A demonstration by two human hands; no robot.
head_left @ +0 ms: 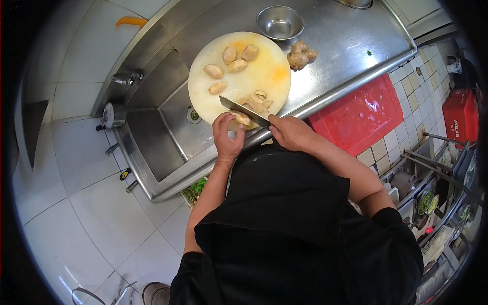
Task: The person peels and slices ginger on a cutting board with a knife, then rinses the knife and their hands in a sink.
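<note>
Steel counter [335, 40] is partly covered by a round white board [269, 61]. At the board's near edge, a pale ginger piece [241, 118] is pinched by the left hand [229, 136]; the cleaver [244, 111] is gripped in the closed right hand [291, 133]. Slices [258, 101] are gathered beside the blade, five chunks [237, 66] spread toward the far edge. Knobbly ginger [301, 55] and a metal bowl [280, 23] are placed just beyond

Ginger root [301, 55] beside board [203, 91], bowl [280, 23] behind
</note>
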